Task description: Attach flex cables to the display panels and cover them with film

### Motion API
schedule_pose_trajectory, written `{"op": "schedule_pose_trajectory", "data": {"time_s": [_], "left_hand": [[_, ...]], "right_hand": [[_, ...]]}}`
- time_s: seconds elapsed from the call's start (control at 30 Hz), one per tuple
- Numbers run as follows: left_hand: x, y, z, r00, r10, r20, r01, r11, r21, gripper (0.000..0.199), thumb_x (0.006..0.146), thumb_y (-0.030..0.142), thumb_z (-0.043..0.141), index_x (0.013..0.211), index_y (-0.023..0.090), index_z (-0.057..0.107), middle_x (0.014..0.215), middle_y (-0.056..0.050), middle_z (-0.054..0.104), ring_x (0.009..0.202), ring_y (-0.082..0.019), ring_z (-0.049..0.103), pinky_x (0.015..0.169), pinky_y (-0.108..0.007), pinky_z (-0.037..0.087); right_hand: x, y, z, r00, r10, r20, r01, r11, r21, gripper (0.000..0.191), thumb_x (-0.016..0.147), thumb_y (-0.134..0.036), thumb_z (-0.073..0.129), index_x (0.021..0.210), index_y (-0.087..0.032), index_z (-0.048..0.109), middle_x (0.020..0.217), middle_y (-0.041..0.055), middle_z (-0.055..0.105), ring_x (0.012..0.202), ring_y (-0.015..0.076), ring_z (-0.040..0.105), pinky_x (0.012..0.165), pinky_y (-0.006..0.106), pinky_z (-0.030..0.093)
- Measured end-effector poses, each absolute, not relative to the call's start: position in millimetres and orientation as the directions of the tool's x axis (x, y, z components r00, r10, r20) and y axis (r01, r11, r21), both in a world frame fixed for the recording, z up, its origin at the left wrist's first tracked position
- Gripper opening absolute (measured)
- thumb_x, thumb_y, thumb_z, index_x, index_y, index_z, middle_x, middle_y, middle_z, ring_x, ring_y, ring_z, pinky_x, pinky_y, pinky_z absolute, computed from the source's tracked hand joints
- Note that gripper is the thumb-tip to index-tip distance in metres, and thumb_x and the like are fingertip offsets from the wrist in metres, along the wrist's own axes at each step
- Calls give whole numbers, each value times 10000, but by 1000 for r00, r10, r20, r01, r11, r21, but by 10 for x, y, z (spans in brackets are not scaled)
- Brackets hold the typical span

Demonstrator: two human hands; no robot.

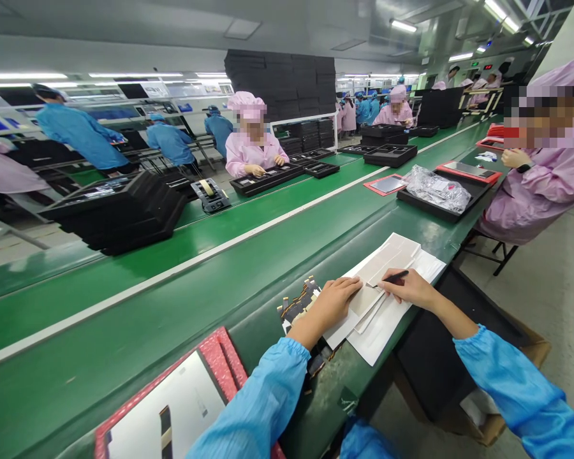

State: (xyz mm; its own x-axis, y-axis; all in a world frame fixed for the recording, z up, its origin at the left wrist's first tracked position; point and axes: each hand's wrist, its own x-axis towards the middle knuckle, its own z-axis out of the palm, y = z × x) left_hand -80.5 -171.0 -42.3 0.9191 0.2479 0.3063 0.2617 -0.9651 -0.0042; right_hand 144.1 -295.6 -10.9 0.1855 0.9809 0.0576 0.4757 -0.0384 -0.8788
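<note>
The left hand (332, 305) lies flattened, fingers extended, on a loose stack of thin white and pale-grey paper-like sheets (399, 248). The right hand (409, 288) pinches a slim black pen-like tool (397, 276) between thumb and fingers, just beside the left fingertips and over the same sheets. The stack spreads beneath both hands and reaches past them along the near edge of the green surface (268, 280).

The sheets look light and flexible, likely to slide over one another and crease, so a flat palm on the middle or a light pinch at an edge would suit them. The tool seems light and stiff, best held low on its barrel; its tip is too small to make out.

Counted, there is one tool and at least three overlapping sheets. Just left of the left hand lies a heap of dark flat ribbon-like strips with golden ends (300, 305), too tangled to count. Beside the left forearm is one silvery flat panel (182, 395) on red bubble wrap (227, 357), with one dark strip across it. Beyond the right hand, one crumpled clear plastic bag (435, 188) rests in one black tray (423, 209).
</note>
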Motion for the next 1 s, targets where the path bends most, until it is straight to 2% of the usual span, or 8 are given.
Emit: {"op": "schedule_pose_trajectory", "data": {"time_s": [0.13, 0.3, 0.4, 0.47, 0.57, 0.7, 0.87, 1.0], "left_hand": [[-772, -1653, -435, 910, 238, 341, 246, -969, 18, 432, 943, 183, 442, 1343, 288, 565, 1360, -5, 643, 1232, -47, 635, 894, -222, 539], [-760, -1614, -386, 922, 221, 318, 232, -973, 2, 409, 951, 210, 402, 1314, 256, 586, 1330, -11, 666, 1193, -2, 648, 927, -184, 506], [-821, -1642, -264, 907, 254, 335, 252, -966, 48, 407, 984, 236, 345, 1310, 220, 589, 1333, -14, 664, 1198, 0, 642, 949, -186, 507], [-938, -1695, -133, 858, 343, 383, 330, -939, 102, 416, 1025, 241, 289, 1320, 207, 580, 1317, -13, 674, 1172, -5, 654, 924, -177, 529], [-1276, -1850, 103, 784, 490, 382, 457, -871, 180, 431, 1054, 193, 244, 1365, 220, 542, 1224, -5, 724, 995, -2, 712, 773, -134, 556], [-1946, -2245, 341, 742, 613, 272, 572, -790, 220, 406, 1045, 215, 350, 1430, 285, 454, 1102, 21, 766, 796, -42, 732, 608, -149, 538], [-2630, -2867, 303, 496, 866, 58, 662, -421, 621, 336, 1023, 444, 400, 1322, 322, 492, 740, 69, 736, 579, -82, 675, 476, -200, 488], [-2933, -3195, 123, 332, 909, -253, 583, 13, 812, 363, 925, 607, 485, 1108, 299, 541, 615, 57, 658, 525, -109, 616, 445, -227, 430]], "right_hand": [[1327, -3265, -31, 139, 920, 365, 711, 164, -683, 112, 812, -446, 681, 803, -351, 740, 621, -115, 729, 463, 114, 617, 462, 232, 506], [1148, -3734, 303, 88, 798, 597, 819, 283, -499, 41, 823, -401, 675, 815, -401, 715, 563, -113, 695, 390, 130, 595, 426, 279, 508], [1002, -3890, 511, 103, 756, 647, 802, 321, -503, 58, 831, -372, 661, 847, -411, 700, 528, -118, 679, 348, 127, 583, 388, 283, 493], [892, -3908, 587, 90, 746, 660, 802, 338, -492, 55, 833, -367, 659, 842, -410, 691, 534, -120, 683, 353, 128, 593, 390, 285, 498], [711, -3841, 589, 33, 741, 671, 801, 382, -461, 43, 837, -360, 664, 837, -399, 681, 555, -123, 694, 395, 129, 627, 423, 276, 519], [419, -3679, 463, -53, 739, 671, 744, 478, -467, 35, 842, -315, 681, 844, -350, 686, 580, -113, 706, 411, 104, 634, 436, 236, 503], [-18, -3496, 277, -128, 740, 660, 675, 553, -489, 8, 828, -315, 700, 831, -315, 692, 624, -89, 738, 469, 120, 690, 474, 235, 496], [-335, -3412, 168, -180, 748, 638, 598, 598, -533, 20, 834, -335, 696, 849, -331, 683, 636, -95, 751, 497, 139, 719, 505, 256, 518]]}}
